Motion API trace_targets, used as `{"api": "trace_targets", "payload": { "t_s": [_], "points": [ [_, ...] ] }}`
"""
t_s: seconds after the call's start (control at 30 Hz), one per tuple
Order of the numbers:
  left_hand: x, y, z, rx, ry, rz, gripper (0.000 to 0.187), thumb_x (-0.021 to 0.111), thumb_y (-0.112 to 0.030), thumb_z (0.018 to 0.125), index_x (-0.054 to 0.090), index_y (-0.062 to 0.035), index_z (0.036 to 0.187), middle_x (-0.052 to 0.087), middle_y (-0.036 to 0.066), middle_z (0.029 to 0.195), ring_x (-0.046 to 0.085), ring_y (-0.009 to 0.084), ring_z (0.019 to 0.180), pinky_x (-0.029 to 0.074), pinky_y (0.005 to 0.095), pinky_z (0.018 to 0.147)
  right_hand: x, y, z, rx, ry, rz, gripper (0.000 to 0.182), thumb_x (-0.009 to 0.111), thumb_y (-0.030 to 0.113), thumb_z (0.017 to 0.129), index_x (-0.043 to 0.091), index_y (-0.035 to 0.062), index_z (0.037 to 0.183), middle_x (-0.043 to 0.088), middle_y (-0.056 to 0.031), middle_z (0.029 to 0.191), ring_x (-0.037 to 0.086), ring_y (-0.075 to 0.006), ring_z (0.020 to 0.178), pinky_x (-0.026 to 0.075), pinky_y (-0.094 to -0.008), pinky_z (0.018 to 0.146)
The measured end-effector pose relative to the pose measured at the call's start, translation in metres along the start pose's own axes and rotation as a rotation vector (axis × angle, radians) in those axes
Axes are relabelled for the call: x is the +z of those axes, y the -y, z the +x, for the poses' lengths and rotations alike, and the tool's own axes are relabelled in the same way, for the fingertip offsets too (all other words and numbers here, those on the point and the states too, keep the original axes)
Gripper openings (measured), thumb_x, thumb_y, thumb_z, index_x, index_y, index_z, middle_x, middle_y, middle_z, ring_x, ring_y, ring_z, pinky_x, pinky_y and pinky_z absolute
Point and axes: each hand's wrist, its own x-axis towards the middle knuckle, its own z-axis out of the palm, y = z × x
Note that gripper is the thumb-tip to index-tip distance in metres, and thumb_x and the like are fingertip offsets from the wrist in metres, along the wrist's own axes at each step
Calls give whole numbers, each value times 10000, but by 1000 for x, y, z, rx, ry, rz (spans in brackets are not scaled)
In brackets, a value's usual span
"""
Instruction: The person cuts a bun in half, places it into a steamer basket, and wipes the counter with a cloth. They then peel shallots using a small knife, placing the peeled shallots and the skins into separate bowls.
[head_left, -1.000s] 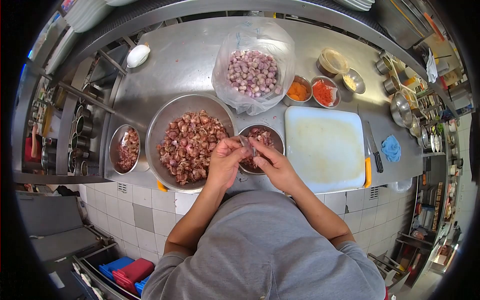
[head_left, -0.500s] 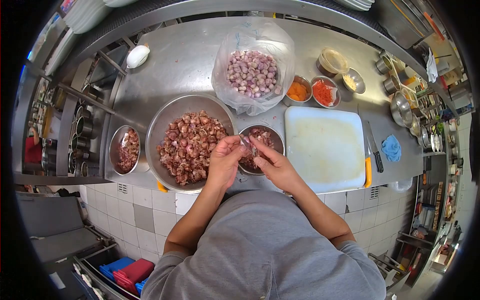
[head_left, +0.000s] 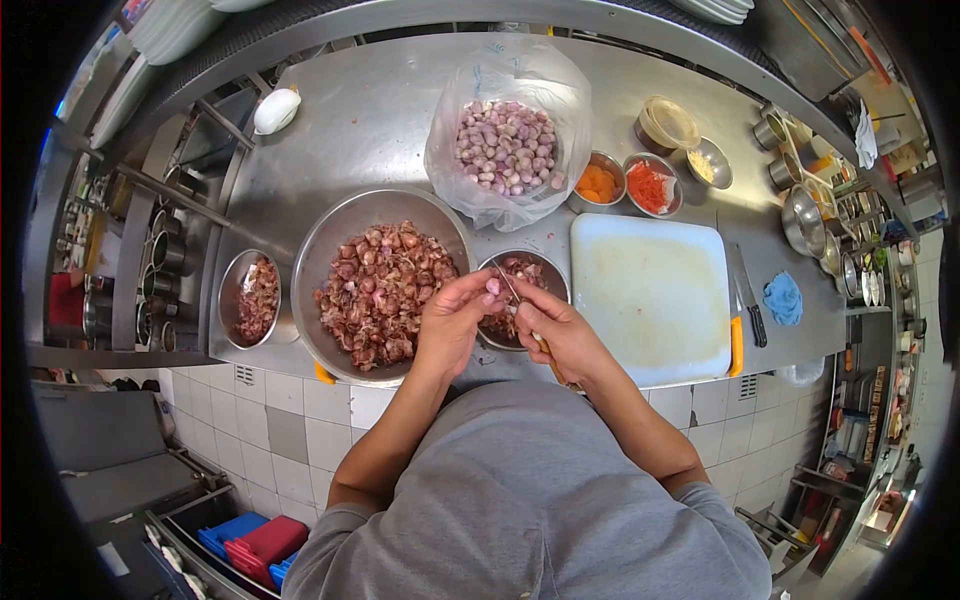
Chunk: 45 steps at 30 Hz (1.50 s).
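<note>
Between thumb and fingers, my left hand (head_left: 452,318) pinches a small pinkish shallot (head_left: 493,287). My right hand (head_left: 560,335) is closed on a small paring knife (head_left: 541,343) with a yellowish handle, its thin blade close by the shallot. Both hands are over a small metal bowl (head_left: 553,283) holding reddish-brown skins. Left of it stands a large steel bowl (head_left: 312,245) heaped with unpeeled shallots (head_left: 385,285). Behind, a clear plastic bag (head_left: 450,170) lines a container of peeled shallots (head_left: 505,148).
A white cutting board (head_left: 650,300) lies on the right, with a black-handled knife (head_left: 750,305) and blue cloth (head_left: 783,297) beyond it. Bowls of orange pieces (head_left: 597,184) and shredded red-orange food (head_left: 650,187) sit behind. A small bowl of skins (head_left: 256,300) stands far left.
The right hand has turned, so the knife's blade and handle now show. The shallot in my left fingers is more exposed and looks smooth and pink.
</note>
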Motion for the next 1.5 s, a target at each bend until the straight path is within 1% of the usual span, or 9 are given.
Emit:
{"api": "trace_targets", "payload": {
  "t_s": [0.27, 0.47, 0.53, 0.57, 0.67, 0.73, 1.17, 1.27, 1.5],
  "points": [
    [-3, 2, 0, 30, 2, -50, 223, 603, 47, 896, 600, -22, 1109, 654, 64, 1063, 631, 144, 945, 529, 299, 847, 2, 5, -3, -22, 12, -347, 460, 521, 205, 1005, 433, 181, 1456, 578, -16, 881, 526, -83, 733, 449, -222, 600],
    [-1, -1, -2, 57, 8, 21, 202, 609, 50, 890, 598, -18, 1081, 659, 63, 1020, 632, 137, 936, 533, 294, 832, -15, -27, 23, -873, 1, -813, 490, 535, 153, 992, 418, 171, 1468, 582, 17, 915, 417, -34, 625, 361, -194, 513],
    [-3, -1, -3, 39, 4, 34, 201, 609, 53, 889, 598, -17, 1077, 660, 64, 1014, 632, 136, 936, 534, 293, 826, -3, -2, 1, -428, 46, -695, 475, 538, 136, 982, 428, 72, 1440, 465, -102, 1455, 401, -213, 1358, 268, -327, 1138],
    [-5, 1, -3, 39, 14, 40, 208, 606, 51, 892, 598, -14, 1089, 659, 66, 1021, 633, 138, 936, 536, 296, 834, -1, -1, 0, -428, 46, -695, 475, 538, 136, 982, 428, 72, 1440, 465, -102, 1455, 401, -213, 1358, 268, -327, 1138],
    [-2, -1, -3, 33, 16, 25, 239, 597, 47, 900, 597, -4, 1133, 656, 75, 1048, 636, 147, 947, 540, 305, 856, 0, -1, -2, -296, -8, -562, 448, 530, 170, 995, 455, 121, 1434, 621, -80, 1190, 587, -170, 1073, 475, -300, 918],
    [1, -3, -4, 29, 7, 6, 263, 591, 44, 905, 594, 1, 1165, 654, 82, 1069, 639, 153, 958, 541, 311, 871, -2, -2, -2, 17, 33, -84, 438, 537, 222, 1003, 461, 149, 1428, 486, 46, 836, 435, -52, 667, 322, -189, 488],
    [4, -9, -3, -41, -62, -22, 246, 575, 1, 930, 616, -4, 1173, 647, 113, 1129, 644, 202, 1037, 545, 348, 901, -2, 1, 2, -36, -139, -48, 453, 522, 233, 1009, 438, 187, 1452, 435, 64, 716, 342, -31, 570, 288, -192, 448],
    [-2, -3, 0, 3, -45, -53, 245, 571, -2, 933, 613, -7, 1175, 652, 107, 1116, 646, 194, 1024, 544, 340, 892, -5, 0, 1, -85, -80, -280, 495, 528, 203, 1003, 395, 140, 1475, 594, 3, 929, 546, -81, 771, 465, -224, 631],
    [-4, -2, -2, 26, -1, 14, 231, 607, -8, 921, 604, -17, 1152, 656, 77, 1078, 635, 153, 967, 543, 301, 826, -6, -2, 4, -383, 108, -593, 534, 532, 157, 983, 355, 42, 1473, 386, -140, 1510, 340, -219, 1404, 234, -333, 1149]
  ]
}}
